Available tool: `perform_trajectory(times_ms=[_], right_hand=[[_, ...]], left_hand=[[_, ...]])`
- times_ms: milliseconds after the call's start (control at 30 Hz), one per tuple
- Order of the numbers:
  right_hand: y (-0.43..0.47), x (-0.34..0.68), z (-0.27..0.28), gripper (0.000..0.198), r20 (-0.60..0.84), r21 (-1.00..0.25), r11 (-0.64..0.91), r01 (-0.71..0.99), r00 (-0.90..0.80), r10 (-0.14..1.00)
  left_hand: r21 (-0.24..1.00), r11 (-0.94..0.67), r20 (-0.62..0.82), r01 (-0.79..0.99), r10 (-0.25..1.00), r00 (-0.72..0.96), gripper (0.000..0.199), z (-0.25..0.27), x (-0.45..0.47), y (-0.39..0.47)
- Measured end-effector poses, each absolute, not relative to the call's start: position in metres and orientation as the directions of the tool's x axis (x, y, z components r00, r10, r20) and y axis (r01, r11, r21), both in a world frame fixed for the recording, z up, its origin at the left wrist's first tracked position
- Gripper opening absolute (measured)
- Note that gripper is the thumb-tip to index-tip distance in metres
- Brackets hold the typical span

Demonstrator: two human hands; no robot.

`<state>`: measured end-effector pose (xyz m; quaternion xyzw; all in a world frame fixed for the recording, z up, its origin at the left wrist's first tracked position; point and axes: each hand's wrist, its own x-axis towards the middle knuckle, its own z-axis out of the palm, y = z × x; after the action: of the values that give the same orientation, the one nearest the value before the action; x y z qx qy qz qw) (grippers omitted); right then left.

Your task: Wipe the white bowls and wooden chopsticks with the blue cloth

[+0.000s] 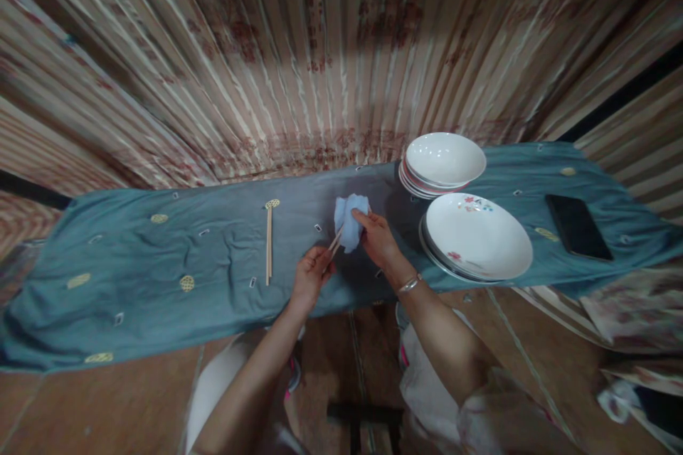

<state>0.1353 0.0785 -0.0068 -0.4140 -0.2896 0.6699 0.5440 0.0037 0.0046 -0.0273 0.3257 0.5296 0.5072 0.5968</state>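
My left hand (312,275) grips a pair of wooden chopsticks (336,242) by one end. My right hand (376,236) holds a crumpled light blue cloth (349,219) wrapped around the other end of those chopsticks. Both hands hover just above the teal cloth-covered table (160,277), near its middle. A second pair of chopsticks (269,245) lies flat on the teal cloth to the left of my hands.
Two stacks of white plates stand to the right: a far stack (444,162) and a nearer one with flower prints (477,238). A black phone (578,226) lies at the far right. A striped curtain (320,50) hangs behind the table.
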Motion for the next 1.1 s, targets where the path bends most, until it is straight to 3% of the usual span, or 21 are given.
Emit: perform_trajectory(times_ms=[300,600,867,1100], right_hand=[[0.058,0.114,-0.011,0.036,-0.269,-0.845,-0.326,-0.424,-0.189,0.944],[0.047,0.106,-0.016,0.021,-0.23,-0.923,-0.285,-0.259,-0.221,0.948],[0.049,0.109,-0.016,0.019,-0.23,-0.917,-0.289,-0.275,-0.229,0.946],[0.059,0.116,-0.012,0.024,-0.27,-0.841,-0.322,-0.435,-0.177,0.946]], left_hand=[[0.928,0.233,-0.273,-0.29,0.957,-0.103,0.041,-0.02,0.001,0.01],[0.909,0.241,-0.298,-0.341,0.946,-0.125,0.04,-0.024,-0.001,0.009],[0.914,0.27,-0.322,-0.303,0.937,-0.135,0.041,-0.023,0.003,0.007],[0.936,0.264,-0.291,-0.234,0.953,-0.088,0.042,-0.025,0.004,0.001]])
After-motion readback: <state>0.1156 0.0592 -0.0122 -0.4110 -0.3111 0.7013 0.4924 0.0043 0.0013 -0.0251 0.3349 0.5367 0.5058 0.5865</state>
